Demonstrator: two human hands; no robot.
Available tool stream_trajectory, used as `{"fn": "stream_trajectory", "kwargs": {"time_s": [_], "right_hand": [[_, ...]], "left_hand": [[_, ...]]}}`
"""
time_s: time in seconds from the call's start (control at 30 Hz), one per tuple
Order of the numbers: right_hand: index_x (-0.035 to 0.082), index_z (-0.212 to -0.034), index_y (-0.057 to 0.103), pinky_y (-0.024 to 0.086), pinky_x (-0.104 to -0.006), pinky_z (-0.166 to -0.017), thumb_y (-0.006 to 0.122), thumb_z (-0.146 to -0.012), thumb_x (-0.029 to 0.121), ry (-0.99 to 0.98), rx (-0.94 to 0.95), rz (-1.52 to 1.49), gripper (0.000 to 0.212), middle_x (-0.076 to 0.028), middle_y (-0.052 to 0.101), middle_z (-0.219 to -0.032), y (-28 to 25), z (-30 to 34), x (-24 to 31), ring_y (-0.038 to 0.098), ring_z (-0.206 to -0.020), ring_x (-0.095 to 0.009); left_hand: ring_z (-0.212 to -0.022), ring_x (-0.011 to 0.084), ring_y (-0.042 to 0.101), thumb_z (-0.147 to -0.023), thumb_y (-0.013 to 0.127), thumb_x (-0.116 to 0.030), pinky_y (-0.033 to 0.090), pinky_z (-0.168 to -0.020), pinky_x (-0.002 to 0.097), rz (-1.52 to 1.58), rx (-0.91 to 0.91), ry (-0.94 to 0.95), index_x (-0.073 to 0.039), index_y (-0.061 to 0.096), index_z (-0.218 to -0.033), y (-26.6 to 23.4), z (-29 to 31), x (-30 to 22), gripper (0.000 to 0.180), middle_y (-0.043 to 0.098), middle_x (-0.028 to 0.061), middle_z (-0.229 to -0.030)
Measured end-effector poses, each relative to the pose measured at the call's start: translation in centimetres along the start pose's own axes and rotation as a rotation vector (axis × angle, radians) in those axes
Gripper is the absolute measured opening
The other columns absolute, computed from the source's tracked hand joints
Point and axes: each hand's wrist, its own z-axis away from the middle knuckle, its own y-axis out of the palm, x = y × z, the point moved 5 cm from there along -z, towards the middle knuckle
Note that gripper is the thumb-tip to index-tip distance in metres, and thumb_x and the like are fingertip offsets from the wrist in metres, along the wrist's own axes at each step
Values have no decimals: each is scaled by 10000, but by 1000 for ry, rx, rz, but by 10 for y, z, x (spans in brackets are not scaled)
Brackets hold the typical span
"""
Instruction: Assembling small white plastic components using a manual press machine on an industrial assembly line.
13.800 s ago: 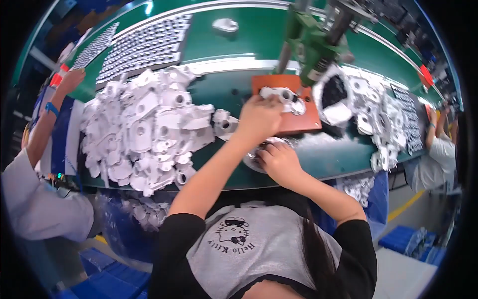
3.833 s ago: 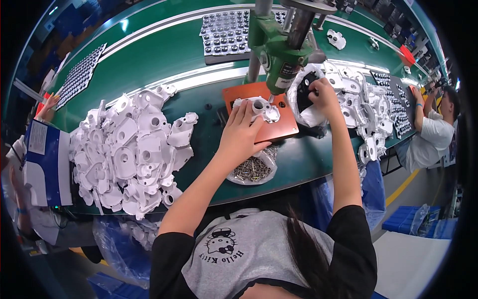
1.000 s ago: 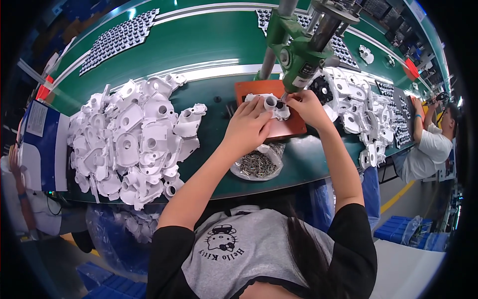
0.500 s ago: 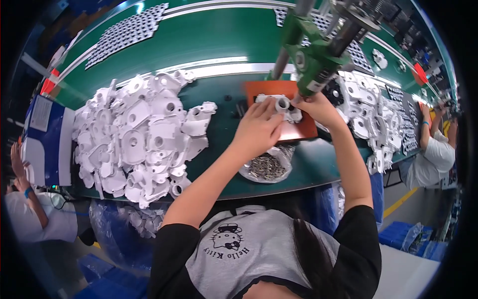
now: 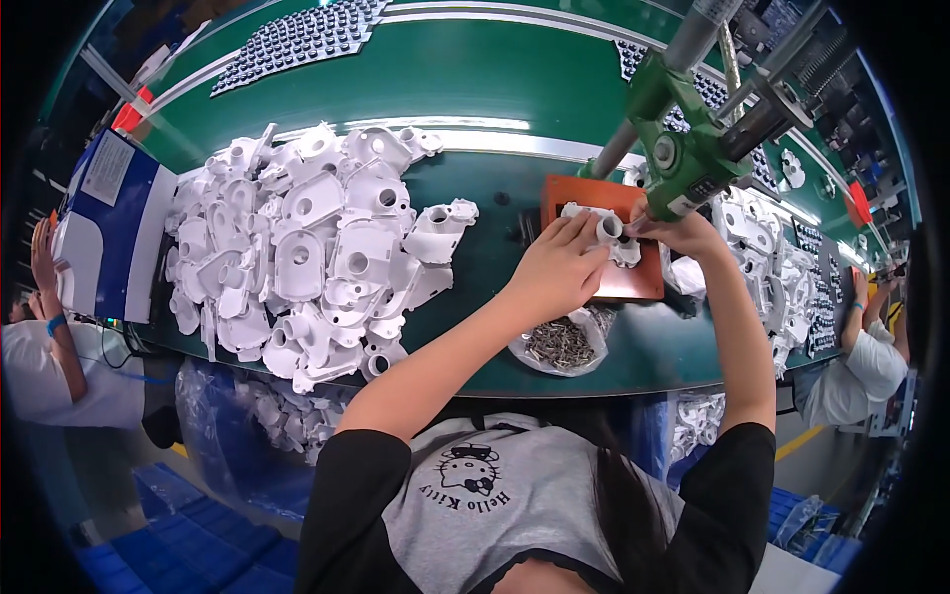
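A white plastic housing (image 5: 611, 230) with a short round tube lies on the orange fixture plate (image 5: 630, 284). My left hand (image 5: 563, 259) holds the housing from the left, its fingers laid over that side. Close to the tube's right side, the fingers of my right hand (image 5: 681, 232) are pressed together; whatever they pinch is too small to make out. A green press head (image 5: 683, 158) on a steel column hangs just above my right hand. Below the plate sits a clear bag of small metal pins or screws (image 5: 564, 342).
A large heap of white plastic housings (image 5: 302, 257) covers the bench's left part. Another pile (image 5: 757, 238) stands right of the press. Trays of small dark parts (image 5: 297, 45) lie across the green belt. A blue-and-white box (image 5: 109, 228) is far left; people work at both sides.
The whole view has swung, so the bench appears farther right. Both hands stay at the housing on the orange plate, with the right fingers still by the tube.
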Motion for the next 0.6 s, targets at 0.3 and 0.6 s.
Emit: {"fn": "stream_trajectory", "kwargs": {"time_s": [0.3, 0.6], "right_hand": [[-6, -1033, 586, 501, -330, -817, 665, -820, 175, -240, -250, -698, 291, -81, 605, -898, -121, -23, 15, 599, -823, -169], [-88, -1071, 533, 448, -363, -945, 574, -846, 165, -813, -610, -681, 341, -180, 588, -999, -191, 50, 156, 592, -935, -233]], "left_hand": [[-1194, 346, 480, -811, 586, -181, 360, -1006, 447, -9, 76, -12, -85, 624, -1019, -1, -3, -3, 232, 530, 216, -1245], [-1172, 346, 503, -819, 569, -183, 374, -998, 443, -47, 60, 9, -76, 634, -965, -3, -4, -4, 193, 558, 224, -1201]]}}
